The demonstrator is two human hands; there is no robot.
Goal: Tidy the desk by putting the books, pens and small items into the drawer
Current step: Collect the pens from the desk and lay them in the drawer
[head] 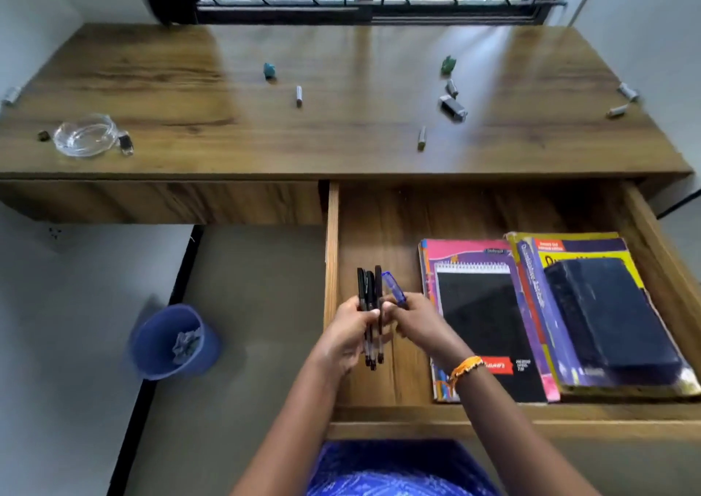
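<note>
The left hand [347,334] grips a bundle of black-capped pens [370,306] above the open wooden drawer [379,237]. The right hand [413,321] pinches a blue-capped pen [392,287] beside them.

Wide open lane down the left half of the drawer [379,230], bare wood from the back wall to the front rim, though both hands, the left hand [347,334] and the right hand [415,323], sit right in it with a bunch of pens [370,306] sticking up. The right half is blocked by the stacked books [489,317] with a dark case [607,313] on top, close against the right wall. Up on the desk [227,124] the middle lies clear, but a glass dish [85,135] crowds the left front and small items [453,107] dot the right.
</note>
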